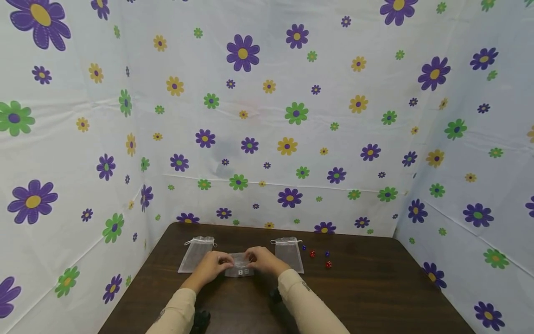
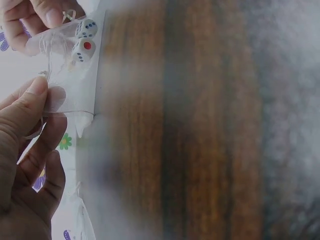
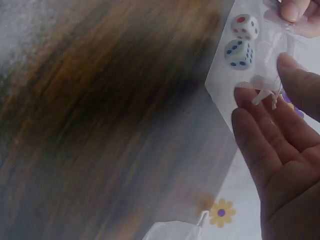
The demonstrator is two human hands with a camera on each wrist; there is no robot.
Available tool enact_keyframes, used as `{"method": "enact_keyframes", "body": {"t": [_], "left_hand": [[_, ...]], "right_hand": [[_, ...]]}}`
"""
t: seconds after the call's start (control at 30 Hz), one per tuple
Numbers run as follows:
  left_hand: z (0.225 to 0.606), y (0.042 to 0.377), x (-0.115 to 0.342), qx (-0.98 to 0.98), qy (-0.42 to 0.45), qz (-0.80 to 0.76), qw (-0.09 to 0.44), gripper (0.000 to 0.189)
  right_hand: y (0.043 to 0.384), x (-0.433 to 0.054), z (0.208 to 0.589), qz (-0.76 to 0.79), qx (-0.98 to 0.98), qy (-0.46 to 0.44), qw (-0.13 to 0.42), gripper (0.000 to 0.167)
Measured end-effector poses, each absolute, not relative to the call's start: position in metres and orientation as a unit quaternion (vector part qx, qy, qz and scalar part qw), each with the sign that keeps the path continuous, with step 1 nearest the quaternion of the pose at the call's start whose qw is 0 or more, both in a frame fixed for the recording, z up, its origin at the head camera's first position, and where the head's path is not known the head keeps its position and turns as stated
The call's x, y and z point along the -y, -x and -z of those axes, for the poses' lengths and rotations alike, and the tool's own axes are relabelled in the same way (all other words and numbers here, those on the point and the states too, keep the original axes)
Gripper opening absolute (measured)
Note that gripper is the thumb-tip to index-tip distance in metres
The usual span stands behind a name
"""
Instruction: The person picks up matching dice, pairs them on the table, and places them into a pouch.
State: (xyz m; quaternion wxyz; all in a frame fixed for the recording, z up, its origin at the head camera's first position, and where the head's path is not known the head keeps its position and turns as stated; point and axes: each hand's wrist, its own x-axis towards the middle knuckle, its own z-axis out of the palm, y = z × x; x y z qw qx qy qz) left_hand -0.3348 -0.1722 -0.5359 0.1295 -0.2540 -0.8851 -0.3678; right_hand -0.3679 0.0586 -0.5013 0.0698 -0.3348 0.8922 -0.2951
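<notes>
A sheer white drawstring pouch with two white dice inside is held up between both hands. My left hand pinches one upper side of it between thumb and fingers, as the left wrist view shows. At the opposite side my right hand pinches the mouth near the drawstring, a fingertip showing through the mesh. The dice rest at the bottom of the pouch, touching each other, with blue and red pips.
Flat sheer pouches lie on the dark wooden table: a left pouch and a right pouch. Right of these sit two red dice and two small blue dice. Flowered cloth walls the back and sides.
</notes>
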Motion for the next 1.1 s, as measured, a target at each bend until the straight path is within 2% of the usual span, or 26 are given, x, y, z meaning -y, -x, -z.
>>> {"method": "enact_keyframes", "body": {"t": [0.13, 0.37, 0.6, 0.93, 1.1], "left_hand": [[0.535, 0.334, 0.172, 0.883, 0.253, 0.374, 0.13, 0.007], [0.528, 0.332, 0.171, 0.877, 0.249, 0.384, 0.148, 0.006], [0.515, 0.335, 0.169, 0.866, 0.247, 0.399, 0.174, 0.005], [0.495, 0.334, 0.168, 0.868, 0.223, 0.414, 0.159, 0.006], [0.486, 0.334, 0.167, 0.865, 0.229, 0.408, 0.18, 0.008]], "right_hand": [[0.367, -0.059, 0.502, 0.274, -0.895, 0.346, 0.061, 0.005], [0.368, -0.064, 0.499, 0.274, -0.896, 0.348, 0.031, 0.007], [0.37, -0.068, 0.482, 0.308, -0.893, 0.326, 0.034, 0.005], [0.369, -0.071, 0.463, 0.319, -0.88, 0.351, -0.009, 0.004], [0.37, -0.073, 0.458, 0.325, -0.875, 0.357, -0.021, 0.006]]}}
